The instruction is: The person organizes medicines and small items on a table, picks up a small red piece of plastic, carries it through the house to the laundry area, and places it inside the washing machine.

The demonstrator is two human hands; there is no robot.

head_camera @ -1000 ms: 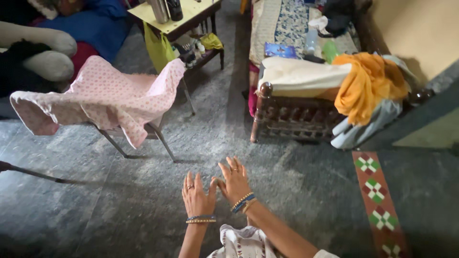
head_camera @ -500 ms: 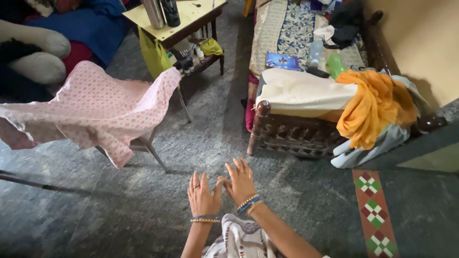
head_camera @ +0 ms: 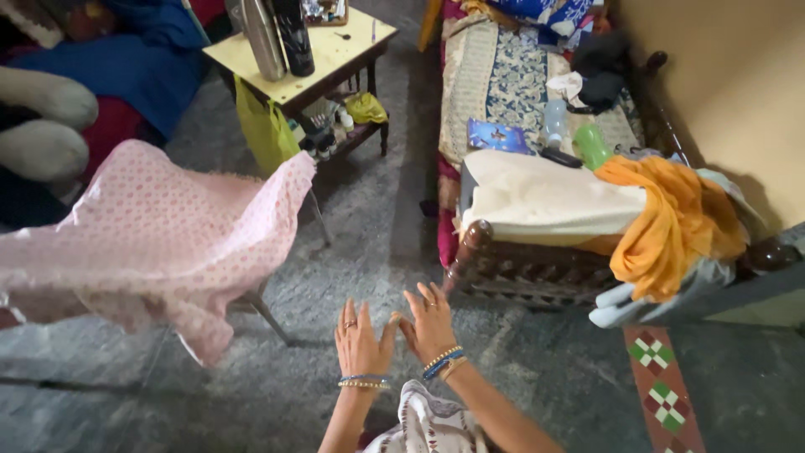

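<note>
A flat rectangular blue packet [head_camera: 497, 136] with a printed picture lies on the bed at about one o'clock, just above the cream folded cloth [head_camera: 549, 197]. A yellow-green carrier bag [head_camera: 262, 130] hangs off the small table's edge at eleven o'clock. A dark, flat remote-like device [head_camera: 561, 157] lies just right of the packet; no lit screen shows.

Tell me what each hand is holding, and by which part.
Nothing is held. The left hand and right hand are open, fingers spread, thumbs touching, above the grey floor.
</note>
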